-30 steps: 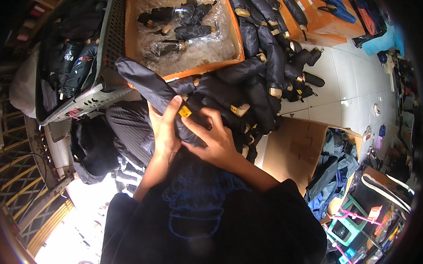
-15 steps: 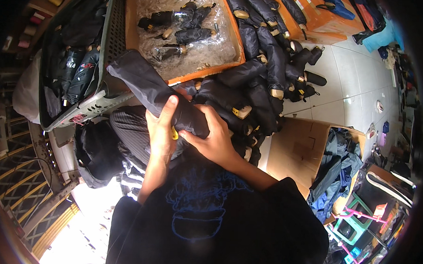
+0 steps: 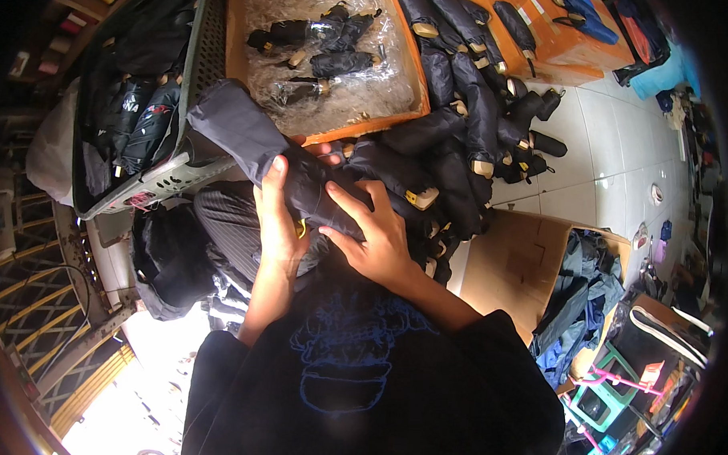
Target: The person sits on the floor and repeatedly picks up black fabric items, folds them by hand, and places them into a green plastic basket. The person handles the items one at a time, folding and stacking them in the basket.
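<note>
A black folded umbrella in a loose fabric sleeve lies slantwise between my hands, its far end pointing up and left. My left hand is wrapped round its middle, thumb along the near side and fingertips showing beyond it. Over the near end rests my right hand, fingers and thumb bent on the cloth. A bit of yellow strap shows beside the left palm. Just beyond the hands lies a heap of black folded umbrellas, several with tan or pale ends.
An orange-edged box with clear plastic wrappers and several umbrellas stands ahead. To its left is a grey-green crate of umbrellas. At right a cardboard box holds dark and blue cloth, near a green stool. White floor tiles lie beyond.
My right hand has shifted its grip, its fingers lifting and spreading over the near end. The umbrella stays in nearly the same place, and the view has moved slightly.
</note>
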`<state>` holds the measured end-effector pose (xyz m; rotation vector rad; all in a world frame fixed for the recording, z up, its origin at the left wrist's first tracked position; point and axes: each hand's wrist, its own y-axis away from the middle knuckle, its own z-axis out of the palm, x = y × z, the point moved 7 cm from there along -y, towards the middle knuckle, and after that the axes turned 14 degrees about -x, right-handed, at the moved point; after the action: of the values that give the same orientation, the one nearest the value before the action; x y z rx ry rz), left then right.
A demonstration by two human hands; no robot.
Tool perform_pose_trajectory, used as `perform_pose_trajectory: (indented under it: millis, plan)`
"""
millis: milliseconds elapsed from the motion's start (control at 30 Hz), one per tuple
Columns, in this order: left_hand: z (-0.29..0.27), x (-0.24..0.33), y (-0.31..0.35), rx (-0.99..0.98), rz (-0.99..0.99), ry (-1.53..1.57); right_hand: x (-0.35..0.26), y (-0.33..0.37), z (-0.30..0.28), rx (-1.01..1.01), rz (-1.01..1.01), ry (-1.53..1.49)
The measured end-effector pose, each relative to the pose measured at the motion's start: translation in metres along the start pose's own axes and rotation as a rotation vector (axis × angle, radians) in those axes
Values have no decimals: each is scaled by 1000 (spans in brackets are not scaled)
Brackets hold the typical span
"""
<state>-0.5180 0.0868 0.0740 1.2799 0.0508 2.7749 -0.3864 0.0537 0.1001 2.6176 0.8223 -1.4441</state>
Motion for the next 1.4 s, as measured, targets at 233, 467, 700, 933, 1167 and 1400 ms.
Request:
perform_pose_trajectory:
  millis: [233, 467, 700, 933, 1167, 1400]
  plan:
    - [1, 2, -3, 6, 21, 125, -1, -1, 1, -51, 18, 26]
    - [4, -2, -6, -38, 18, 253, 3, -3, -2, -74, 27, 36]
    - [39, 55, 31, -170, 544, -1721, 15, 2, -6, -37, 100, 98]
    - [38, 55, 29, -205, 568, -1862, 14, -4, -10, -49, 86, 142]
    - [49, 50, 10, -301, 470, -1715, 18, -4, -8, -65, 134, 165]
    - [38, 35, 3, -290, 402, -1723, 26, 1, -7, -66, 154, 203]
